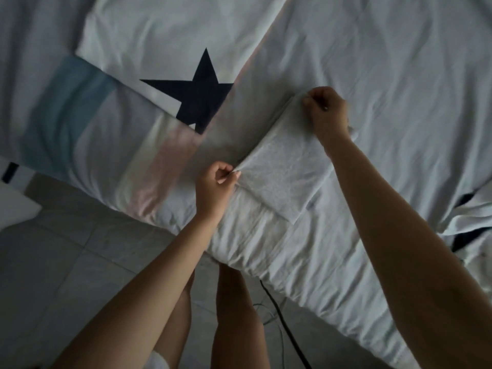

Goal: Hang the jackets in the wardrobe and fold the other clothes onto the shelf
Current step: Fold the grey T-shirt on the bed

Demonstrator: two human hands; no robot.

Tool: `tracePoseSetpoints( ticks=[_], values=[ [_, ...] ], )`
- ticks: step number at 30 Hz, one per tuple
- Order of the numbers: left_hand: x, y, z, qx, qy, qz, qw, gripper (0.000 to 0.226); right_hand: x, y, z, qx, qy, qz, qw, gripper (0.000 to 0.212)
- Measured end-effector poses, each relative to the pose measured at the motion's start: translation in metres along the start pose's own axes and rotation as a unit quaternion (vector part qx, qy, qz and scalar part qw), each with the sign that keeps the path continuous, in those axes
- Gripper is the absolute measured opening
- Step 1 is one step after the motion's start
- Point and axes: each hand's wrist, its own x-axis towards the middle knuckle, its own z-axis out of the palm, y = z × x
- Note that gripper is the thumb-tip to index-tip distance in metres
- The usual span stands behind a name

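My left hand (216, 179) pinches the near corner of the folded cloth (282, 171), and my right hand (328, 113) pinches its far corner at 1 o'clock. The cloth lies flat on the bed (399, 75), with a star cover (197, 91) at 10 o'clock.

**Folded garment on a bed, held at two corners**

A folded grey knit garment (282, 169) lies on a white rumpled bed sheet (386, 75), near the bed's front edge. The left hand (215, 182) pinches its near-left corner; the right hand (326, 110) pinches its far corner. To the left and behind it, a white quilt cover with a dark navy star (159, 35) lies on the bed. At the far right lies a crumpled white-and-dark cloth (468, 222). In front of the bed, a black cable (282, 315) lies on the pale tiled floor (53, 262).
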Motion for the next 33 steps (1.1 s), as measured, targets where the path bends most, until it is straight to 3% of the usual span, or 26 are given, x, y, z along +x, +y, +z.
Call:
tracePoseSetpoints(
  ticks=[6, 8, 11, 13, 15, 17, 19, 22, 24, 30, 33],
  values=[
    [0.010, -0.005, -0.007, -0.007, 0.007, -0.042, 0.999, 0.019, 0.011, -0.002, 0.008, -0.056, -0.009, 0.035, 0.998, 0.013],
    [0.010, 0.001, -0.008, 0.061, -0.008, -0.030, 0.998, 0.017, 0.011, -0.003, 0.009, -0.077, -0.002, 0.033, 0.996, 0.014],
    [0.006, 0.012, -0.005, 0.246, 0.010, 0.191, 0.950, 0.032, 0.000, 0.005, 0.014, -0.167, 0.087, -0.067, 0.980, 0.027],
    [0.002, 0.017, 0.006, 0.314, -0.030, 0.320, 0.893, 0.040, -0.016, 0.011, 0.017, -0.204, 0.157, -0.199, 0.946, 0.027],
    [0.001, 0.013, 0.020, 0.378, -0.085, 0.381, 0.839, 0.046, -0.037, 0.017, 0.024, -0.225, 0.150, -0.357, 0.894, 0.022],
    [0.004, 0.000, 0.028, 0.441, -0.118, 0.376, 0.806, 0.051, -0.055, 0.029, 0.036, -0.213, 0.045, -0.451, 0.866, 0.024],
    [0.014, -0.010, 0.029, 0.503, -0.139, 0.361, 0.773, 0.053, -0.065, 0.045, 0.044, -0.269, -0.053, -0.501, 0.821, 0.035],
    [0.025, -0.014, 0.026, 0.557, -0.153, 0.352, 0.737, 0.070, -0.045, 0.066, 0.037, -0.404, -0.106, -0.538, 0.732, 0.054],
    [0.028, -0.014, 0.027, 0.557, -0.153, 0.355, 0.735, 0.081, -0.020, 0.067, 0.027, -0.427, -0.082, -0.495, 0.753, 0.057],
    [0.018, -0.006, 0.032, 0.560, -0.145, 0.323, 0.749, 0.101, 0.020, 0.043, -0.003, -0.388, -0.019, -0.253, 0.886, 0.062],
    [0.019, 0.011, 0.037, 0.510, -0.149, 0.347, 0.773, 0.087, 0.007, 0.038, -0.016, -0.362, 0.073, -0.235, 0.899, 0.058]
  ],
)
